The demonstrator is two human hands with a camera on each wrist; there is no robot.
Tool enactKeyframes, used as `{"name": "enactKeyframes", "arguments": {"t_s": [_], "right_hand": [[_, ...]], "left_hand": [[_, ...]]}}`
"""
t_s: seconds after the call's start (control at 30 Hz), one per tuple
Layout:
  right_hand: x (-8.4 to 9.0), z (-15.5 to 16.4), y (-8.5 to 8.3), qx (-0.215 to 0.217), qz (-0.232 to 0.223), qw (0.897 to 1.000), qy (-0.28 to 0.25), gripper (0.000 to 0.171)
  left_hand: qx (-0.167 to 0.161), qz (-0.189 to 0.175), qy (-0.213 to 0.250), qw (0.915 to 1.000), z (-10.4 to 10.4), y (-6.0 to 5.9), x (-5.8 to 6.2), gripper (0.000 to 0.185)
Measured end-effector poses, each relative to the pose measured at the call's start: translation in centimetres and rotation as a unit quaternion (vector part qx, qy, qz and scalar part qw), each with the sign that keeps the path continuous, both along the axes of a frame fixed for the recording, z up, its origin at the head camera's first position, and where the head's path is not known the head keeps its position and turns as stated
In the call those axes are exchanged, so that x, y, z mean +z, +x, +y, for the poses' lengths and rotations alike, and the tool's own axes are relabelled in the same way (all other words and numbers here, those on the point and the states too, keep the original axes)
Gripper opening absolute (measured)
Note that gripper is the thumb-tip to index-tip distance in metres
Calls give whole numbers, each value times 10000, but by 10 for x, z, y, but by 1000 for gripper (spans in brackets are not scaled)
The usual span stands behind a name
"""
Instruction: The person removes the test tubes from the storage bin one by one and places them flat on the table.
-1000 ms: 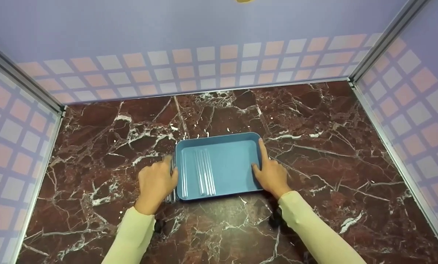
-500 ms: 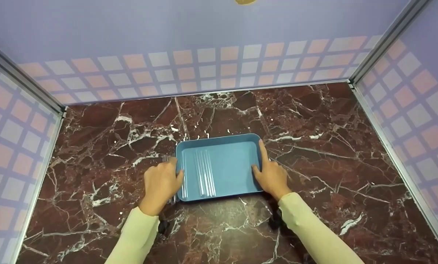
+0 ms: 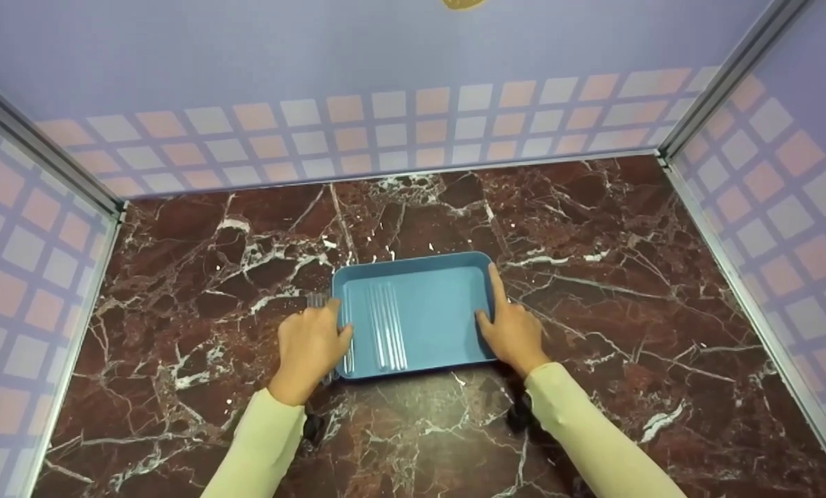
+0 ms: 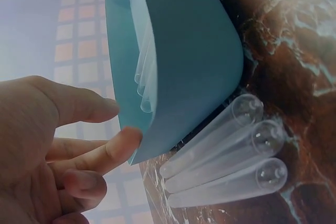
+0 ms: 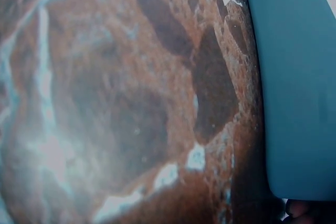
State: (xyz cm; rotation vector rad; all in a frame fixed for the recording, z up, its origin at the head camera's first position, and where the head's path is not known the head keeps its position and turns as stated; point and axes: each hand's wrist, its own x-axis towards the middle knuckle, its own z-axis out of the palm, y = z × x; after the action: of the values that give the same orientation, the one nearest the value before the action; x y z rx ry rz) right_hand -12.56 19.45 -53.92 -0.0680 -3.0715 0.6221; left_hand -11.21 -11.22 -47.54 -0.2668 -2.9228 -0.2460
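A blue rectangular tray (image 3: 447, 311) rests on the marbled surface. Several clear test tubes (image 3: 387, 328) lie lengthwise in its left half. Outside the tray's left wall lie three more clear tubes (image 4: 220, 163), rounded ends showing in the left wrist view and mostly covered by the hand in the head view. My left hand (image 3: 309, 346) is over the tray's left rim, thumb and index finger parted, with nothing seen between them. My right hand (image 3: 513, 335) grips the tray's right side, thumb inside and index finger along the rim. The right wrist view hides most of that hand.
Dark red marbled tabletop (image 3: 627, 311) surrounds the tray. Tile-patterned panels enclose it: a back wall (image 3: 413, 124), a left wall (image 3: 12, 263) and a right wall (image 3: 786, 159), with metal strips at the corners.
My left hand has shifted right, from beside the tray onto its left rim, with its thumb farther over the inside. The tray and my right hand have stayed in place.
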Motion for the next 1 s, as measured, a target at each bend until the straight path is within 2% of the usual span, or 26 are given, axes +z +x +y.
{"name": "enactKeyframes", "arguments": {"t_s": [0.27, 0.67, 1.0], "right_hand": [[1, -2, -2, 8, -119, 9999, 20, 83], [3, -1, -1, -63, -167, 9998, 62, 82], [3, 0, -3, -48, -219, 9997, 67, 83]], "left_hand": [[113, -278, 59, 9995, 3, 0, -1, 34], [121, -274, -213, 9993, 11, -1, 0, 34], [66, -193, -323, 9993, 12, -2, -3, 33]]}}
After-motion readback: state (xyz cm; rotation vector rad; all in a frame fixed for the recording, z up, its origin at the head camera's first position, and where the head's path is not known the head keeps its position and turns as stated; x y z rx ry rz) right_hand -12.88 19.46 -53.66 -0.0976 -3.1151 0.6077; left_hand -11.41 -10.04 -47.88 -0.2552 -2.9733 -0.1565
